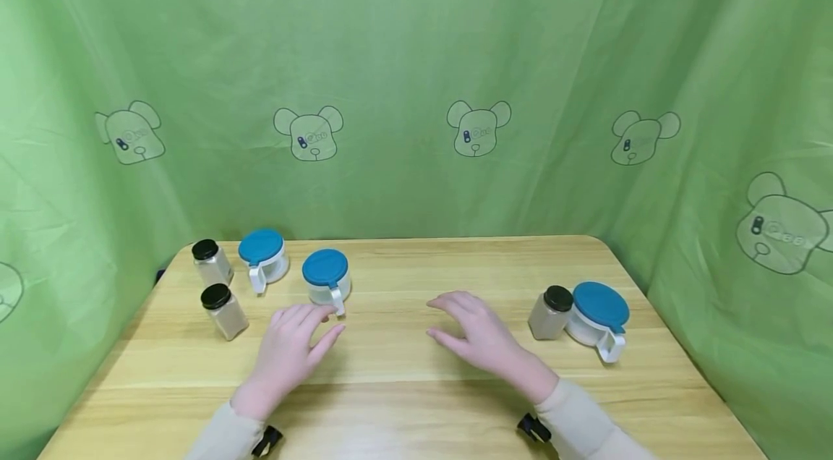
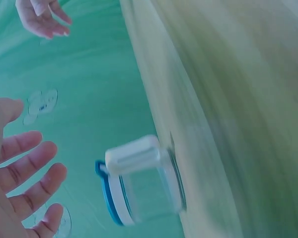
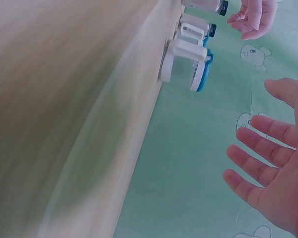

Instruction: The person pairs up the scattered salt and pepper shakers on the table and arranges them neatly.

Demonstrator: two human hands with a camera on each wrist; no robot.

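Observation:
My left hand [image 1: 286, 350] hovers over the table with its fingers loosely spread and nothing in them. Nearest to it is a clear seasoning jar [image 1: 327, 273] with a blue lid and white handle; the left wrist view shows a gap between the fingers and this jar [image 2: 146, 193]. My right hand [image 1: 480, 335], also holding nothing, is raised over the table right of centre, its fingers apart in the right wrist view. To its right stand a black-capped spice bottle [image 1: 550, 314] and another blue-lidded seasoning jar [image 1: 597, 312], close together.
At the table's back left are a third blue-lidded jar [image 1: 263, 254] and two black-capped bottles, one farther back [image 1: 213, 265] and one nearer [image 1: 226, 312]. The wooden table [image 1: 403, 416] ends at a green curtain [image 1: 397, 48] behind and at both sides.

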